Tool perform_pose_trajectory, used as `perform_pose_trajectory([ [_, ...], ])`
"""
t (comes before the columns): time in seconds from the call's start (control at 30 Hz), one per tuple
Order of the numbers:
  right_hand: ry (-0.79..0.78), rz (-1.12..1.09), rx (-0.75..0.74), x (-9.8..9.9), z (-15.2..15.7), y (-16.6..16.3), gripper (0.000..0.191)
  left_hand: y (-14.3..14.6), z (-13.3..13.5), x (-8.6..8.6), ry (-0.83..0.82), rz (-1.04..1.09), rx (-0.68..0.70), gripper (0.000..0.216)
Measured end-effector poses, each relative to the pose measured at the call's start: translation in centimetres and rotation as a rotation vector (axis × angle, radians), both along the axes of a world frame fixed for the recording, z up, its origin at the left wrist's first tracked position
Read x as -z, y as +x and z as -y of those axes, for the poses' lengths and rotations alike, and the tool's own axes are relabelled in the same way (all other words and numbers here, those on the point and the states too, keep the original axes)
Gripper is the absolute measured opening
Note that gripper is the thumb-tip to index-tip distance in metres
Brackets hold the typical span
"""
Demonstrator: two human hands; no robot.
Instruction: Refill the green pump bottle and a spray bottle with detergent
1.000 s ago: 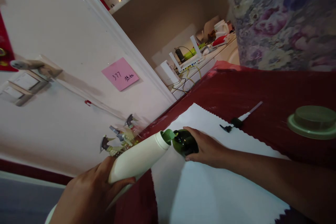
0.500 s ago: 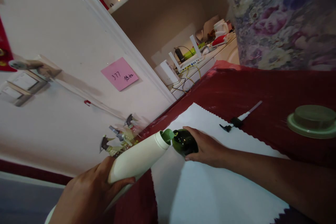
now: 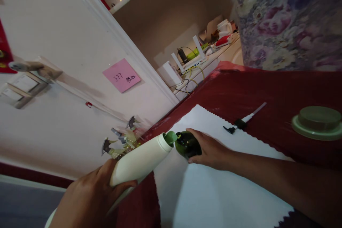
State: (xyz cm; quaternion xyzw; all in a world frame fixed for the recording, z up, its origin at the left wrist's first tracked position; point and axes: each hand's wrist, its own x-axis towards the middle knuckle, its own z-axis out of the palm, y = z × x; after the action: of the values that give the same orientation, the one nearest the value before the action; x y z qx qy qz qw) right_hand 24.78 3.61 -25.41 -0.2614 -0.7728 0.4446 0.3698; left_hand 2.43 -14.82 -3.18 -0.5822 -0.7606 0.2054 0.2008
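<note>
My left hand (image 3: 92,188) is wrapped round a long pale bottle (image 3: 140,162), tilted so that its open mouth with a green spout points up and to the right. The spout meets the neck of a dark green bottle (image 3: 187,145), which leans toward it. My right hand (image 3: 210,149) grips that green bottle from the right, fingers over its top and thumb below. Whether liquid is flowing I cannot make out. Beyond my right hand, a black pump head (image 3: 240,124) with a clear tube lies across the edge of a white sheet (image 3: 235,188).
A translucent green lid (image 3: 320,123) rests on the red tabletop (image 3: 280,92) at right. Several spray bottles (image 3: 125,139) stand by the wall, behind the pale bottle. A white router (image 3: 193,65) with cables sits on the far ledge. A floral cover (image 3: 288,21) hangs at back right.
</note>
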Motion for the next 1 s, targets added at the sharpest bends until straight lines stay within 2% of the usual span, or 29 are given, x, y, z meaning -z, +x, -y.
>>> perform_pose_trajectory([
  [0.37, -0.004, 0.010, -0.009, -0.1, 0.0, 0.1, 0.087, 0.4, 0.1, -0.3, 0.006, -0.009, 0.018, 0.043],
  [0.6, -0.011, 0.020, -0.010, -0.2, 0.0, 0.1, 0.090, 0.8, -0.4, -0.2, -0.001, 0.027, -0.114, 0.044],
  [0.7, -0.010, 0.020, -0.011, -0.2, 0.0, 0.1, 0.084, 0.2, -0.1, -0.1, 0.002, 0.018, -0.084, 0.046],
  [0.87, -0.012, 0.019, -0.003, -0.2, 0.0, 0.1, 0.086, -0.5, 0.1, 0.0, 0.044, 0.004, -0.038, 0.047],
  [1.0, -0.014, 0.018, -0.009, -0.2, 0.0, 0.1, 0.087, 0.0, -0.2, -0.1, 0.020, 0.015, -0.091, 0.044],
])
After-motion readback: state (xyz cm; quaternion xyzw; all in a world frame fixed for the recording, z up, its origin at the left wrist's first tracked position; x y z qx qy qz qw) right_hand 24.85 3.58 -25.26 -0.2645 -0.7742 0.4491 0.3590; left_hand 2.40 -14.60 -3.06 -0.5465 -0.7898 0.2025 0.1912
